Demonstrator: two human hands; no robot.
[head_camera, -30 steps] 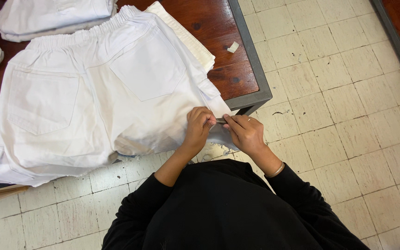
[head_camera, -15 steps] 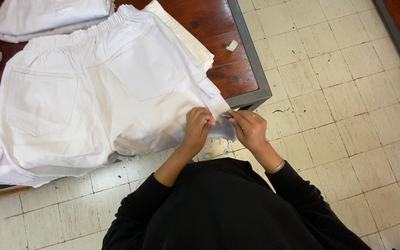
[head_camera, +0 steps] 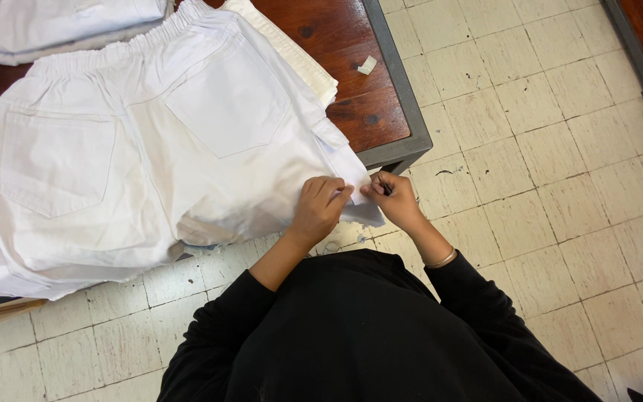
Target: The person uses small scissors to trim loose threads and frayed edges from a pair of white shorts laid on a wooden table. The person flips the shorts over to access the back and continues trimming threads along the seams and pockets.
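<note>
Single head-worn view, straight down and close over the table [head_camera: 400, 145] corner and tiled floor [head_camera: 545, 186].

Pretty cramped on the table [head_camera: 381, 112] honestly. The white shorts [head_camera: 158, 149] spread over most of it and hang off the near edge, so there's no bare wood to slide across on the left side. Behind them a folded white garment [head_camera: 292, 56] pokes out, and another white stack [head_camera: 61, 26] blocks the far left corner. The only open wood is the strip near the right corner, with just a small white scrap [head_camera: 367, 65] sitting on it. Both hands, left hand [head_camera: 320, 208] and right hand [head_camera: 390, 199], are bunched at the hanging hem beside the table's metal corner. The tiled floor [head_camera: 545, 186] to the right is wide open.
</note>
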